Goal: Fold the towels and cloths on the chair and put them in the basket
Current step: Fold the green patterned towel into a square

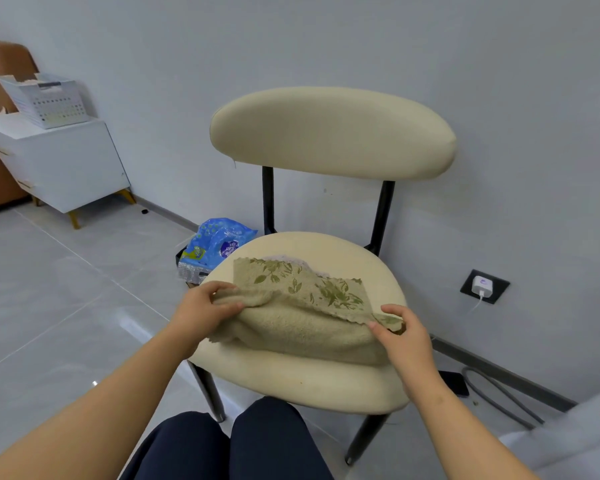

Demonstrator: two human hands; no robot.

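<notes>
Fingers of the left hand are curling over the left end of the olive-beige towel, with the thumb pressing against them, so the fabric is being pinched between; the fingertips are sinking out of sight into the pile. The right hand is pinching the towel's right corner between thumb and forefinger, and its other fingers are lying hidden behind the cloth. The towel is draping across the front of the chair seat, folded over. A fluffy, looped terry side is facing the camera, while the upper layer is showing a flatter face printed with green leaves and a scalloped edge. A sliver of pale lilac cloth is peeking out past the far edge, mostly covered. The seat is padded in smooth cream material on black tube legs. A white perforated plastic basket is sitting on a white cabinet, well apart from the chair; its contents are too small to make out. Beside the seat, a crinkled blue plastic bag is carrying print too blurred to read.
</notes>
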